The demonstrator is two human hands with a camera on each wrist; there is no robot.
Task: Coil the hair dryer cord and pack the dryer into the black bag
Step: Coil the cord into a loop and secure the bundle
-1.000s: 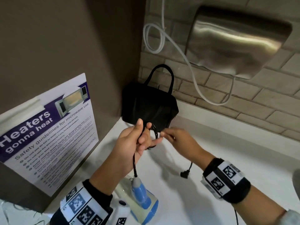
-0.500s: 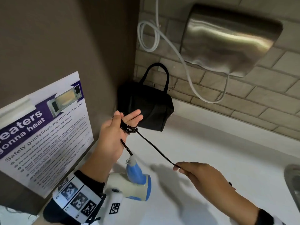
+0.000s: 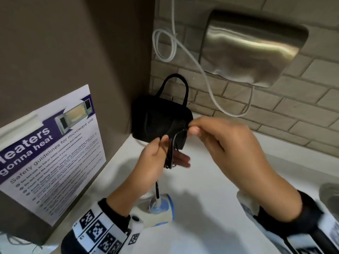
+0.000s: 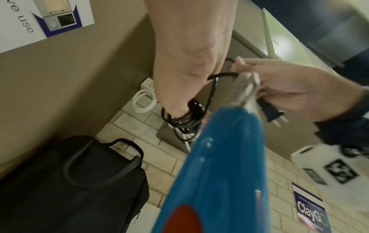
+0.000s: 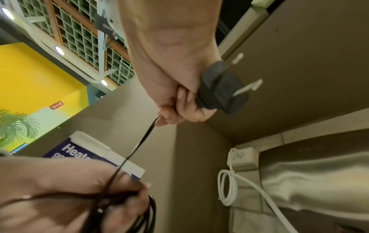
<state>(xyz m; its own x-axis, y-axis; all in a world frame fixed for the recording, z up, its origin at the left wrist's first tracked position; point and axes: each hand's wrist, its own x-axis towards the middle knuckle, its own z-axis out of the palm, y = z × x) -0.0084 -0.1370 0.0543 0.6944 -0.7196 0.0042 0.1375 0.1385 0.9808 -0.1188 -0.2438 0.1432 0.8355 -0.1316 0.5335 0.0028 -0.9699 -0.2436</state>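
setting: white counter [image 3: 211,208] in a corner, brown panel on the left, brick wall at the back.
left hand [image 3: 156,158]: centre of the head view, raised above the counter; loops of the cord [image 3: 169,153] are wound round it, thumb pressing them, fingers reaching past the coil.
right hand [image 3: 225,142]: just right of the left, fingertips pinching the cord's free end; the plug [image 5: 221,88] is tucked in its curled fingers, prongs sticking out.
cord: black; a short span runs between the two hands, another drops from the coil to the dryer.
dryer [image 3: 157,211]: white and blue, low in the head view beneath the left wrist, by the counter.
bag [image 3: 156,118]: black, upright in the corner behind the hands, handle up.
poster [image 3: 49,149]: microwave safety sheet on the panel, left of frame.
hand dryer [image 3: 253,46]: steel box on the bricks, upper right, white cable [image 3: 205,74] looping to its left.
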